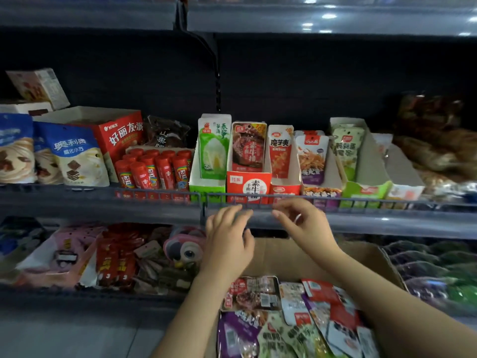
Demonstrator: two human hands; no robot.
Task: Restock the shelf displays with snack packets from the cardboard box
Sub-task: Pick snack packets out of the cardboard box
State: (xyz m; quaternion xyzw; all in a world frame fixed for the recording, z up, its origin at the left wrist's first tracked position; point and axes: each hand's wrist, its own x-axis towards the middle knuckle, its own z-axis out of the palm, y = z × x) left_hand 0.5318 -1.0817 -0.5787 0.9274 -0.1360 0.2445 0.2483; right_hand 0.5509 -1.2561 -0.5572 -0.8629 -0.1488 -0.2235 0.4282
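Two empty hands hover at the shelf rail: left hand and right hand, fingers loosely spread, gripping nothing. Below them the cardboard box holds jumbled snack packets, print blurred. Above, a display box reads 素牛排, beside a packet marked 魔芋爽

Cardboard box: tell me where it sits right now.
In the head view the cardboard box sits low and right of centre, under both forearms, below the wire-fronted shelf, with loose snack packets piled inside.
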